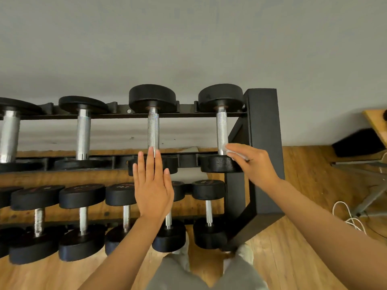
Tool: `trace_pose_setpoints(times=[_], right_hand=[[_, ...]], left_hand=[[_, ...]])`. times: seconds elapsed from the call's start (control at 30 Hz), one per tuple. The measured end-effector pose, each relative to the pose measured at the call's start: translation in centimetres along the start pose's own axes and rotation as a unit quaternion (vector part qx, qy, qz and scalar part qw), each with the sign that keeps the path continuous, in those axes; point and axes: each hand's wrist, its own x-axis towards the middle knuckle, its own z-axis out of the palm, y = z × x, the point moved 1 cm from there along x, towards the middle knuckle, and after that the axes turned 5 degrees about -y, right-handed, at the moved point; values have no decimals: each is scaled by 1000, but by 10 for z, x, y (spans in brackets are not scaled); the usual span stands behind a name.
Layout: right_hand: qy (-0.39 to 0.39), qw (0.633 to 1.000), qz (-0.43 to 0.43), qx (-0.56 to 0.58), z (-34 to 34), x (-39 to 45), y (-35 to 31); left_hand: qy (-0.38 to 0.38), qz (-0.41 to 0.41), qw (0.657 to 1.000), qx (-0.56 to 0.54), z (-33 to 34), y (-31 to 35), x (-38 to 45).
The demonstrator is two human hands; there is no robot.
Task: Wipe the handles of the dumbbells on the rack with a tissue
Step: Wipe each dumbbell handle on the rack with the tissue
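Rack: black steel frame, two tiers, standing on wood floor against a grey wall; all places below are given relative to it.

Upper tier, end nearest the rack's right upright: dumbbell with black round heads and a knurled chrome handle, lying front to back across the rails. Second dumbbell just to its left, same build. Two more dumbbells further left along the tier.

Lower tier: a row of smaller black dumbbells, chrome handles, some partly hidden behind the forearms.

Right hand: at the near end of the endmost upper handle, fingers curled together around a crumpled white tissue, which touches the handle where it meets the front head (how firmly it presses, cannot tell).

Left hand: flat, palm away from the camera, fingers straight and only slightly parted, fingertips over the near end of the second dumbbell's handle; holding nothing.

Beyond the rack's right upright: white cable on the floor, and metal legs of a bench.

Below the rack's front edge: grey trouser legs.
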Motion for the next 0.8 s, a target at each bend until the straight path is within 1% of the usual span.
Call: trace_pose_setpoints(times=[0.07,0.1,0.13,0.2,0.23,0.3,0.37,0.5,0.63,0.7,0.73,0.8], right_hand=[[5,1000,-4,6,-8,20,6],[3,1000,-27,3,-11,29,10],[-11,998,-61,-5,-13,39,15],[-77,986,-140,-39,-13,61,28],[-110,975,-180,-75,-10,69,36],[-164,936,-274,-148,-4,81,50],[-212,897,-340,-184,-1,85,63],[-250,850,-398,-238,-9,85,73],[-332,791,-466,-219,-14,99,77],[-321,785,-481,-221,-17,115,78],[-301,793,-473,-238,-18,124,78],[-243,824,-442,-256,-19,138,77]], left_hand=[[13,-32,999,13,3,8,2],[19,-44,999,26,5,12,2],[27,-54,997,40,7,15,2],[35,-76,995,56,10,18,3],[36,-83,994,58,11,19,3],[48,-89,993,65,14,20,3],[58,-95,991,71,16,20,5],[58,-106,990,72,15,24,5],[62,-106,989,80,15,23,5],[68,-110,989,73,15,25,5],[72,-114,989,64,14,25,4],[78,-120,988,50,14,25,5]])
